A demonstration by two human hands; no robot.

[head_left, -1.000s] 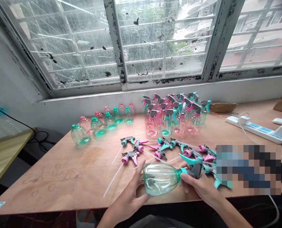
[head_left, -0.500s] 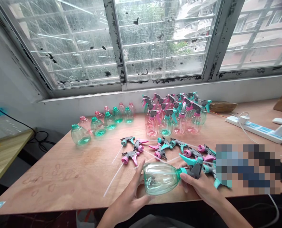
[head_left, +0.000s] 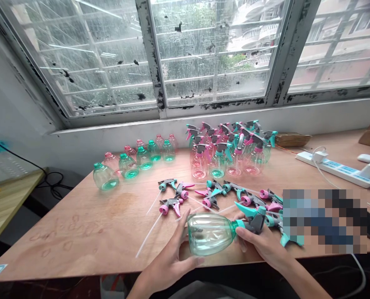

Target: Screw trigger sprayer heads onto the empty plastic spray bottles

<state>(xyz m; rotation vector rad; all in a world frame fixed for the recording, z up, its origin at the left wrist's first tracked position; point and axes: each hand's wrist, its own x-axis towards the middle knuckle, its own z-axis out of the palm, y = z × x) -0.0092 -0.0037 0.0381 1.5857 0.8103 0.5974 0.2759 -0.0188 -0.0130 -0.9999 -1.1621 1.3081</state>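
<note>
A clear green spray bottle [head_left: 210, 234] lies sideways between my hands near the table's front edge, its base to the left. My left hand [head_left: 178, 253] is curved around the base end, thumb below and fingers above. On the neck, my right hand [head_left: 260, 238] grips the green collar where the grey and turquoise spray head [head_left: 256, 218] sits, thumb on the near side; its other fingers are partly hidden behind. Just beyond lie several loose pink and turquoise trigger heads [head_left: 171, 205] with thin white tubes.
Open green and pink bottles [head_left: 129, 167] stand at the back left. Bottles fitted with spray heads [head_left: 219, 162] cluster at the back centre. A white power strip [head_left: 337, 170] with plugs lies to the right, beside a blurred-out patch. A wooden surface [head_left: 13, 199] adjoins on the left.
My left thumb has shifted slightly to the right under the bottle, and the bottle has turned a little about its length. My right hand keeps its place on the neck.
</note>
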